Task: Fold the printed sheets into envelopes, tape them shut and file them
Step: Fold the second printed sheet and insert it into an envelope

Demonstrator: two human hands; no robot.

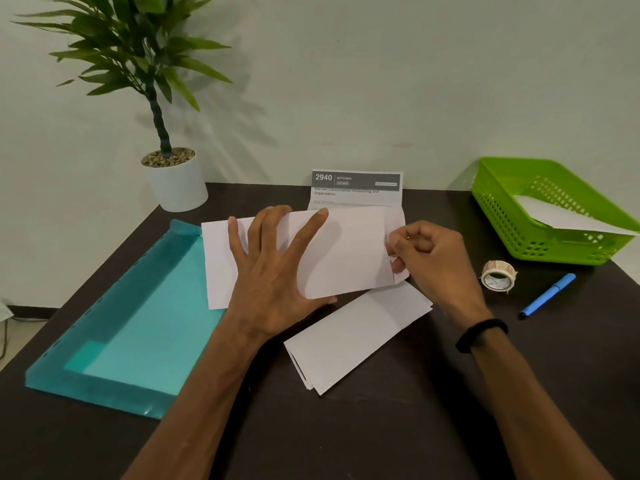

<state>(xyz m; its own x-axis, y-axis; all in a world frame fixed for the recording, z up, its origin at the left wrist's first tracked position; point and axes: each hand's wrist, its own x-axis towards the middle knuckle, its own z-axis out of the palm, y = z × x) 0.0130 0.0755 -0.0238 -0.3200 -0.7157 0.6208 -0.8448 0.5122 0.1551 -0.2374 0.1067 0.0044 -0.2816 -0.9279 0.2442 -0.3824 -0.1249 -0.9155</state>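
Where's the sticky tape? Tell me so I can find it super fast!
Look at the green basket at the right side of the dark table. Just in front of it, beside the blue pen, sits the tape roll. It is the only small round ring there, whitish with reddish print.

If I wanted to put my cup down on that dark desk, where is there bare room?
Bare table lies near the front edge, between the forearms, and right of the right hand, below the blue pen. The middle is crowded: left hand presses the folded sheet, another folded sheet beside the teal folder.
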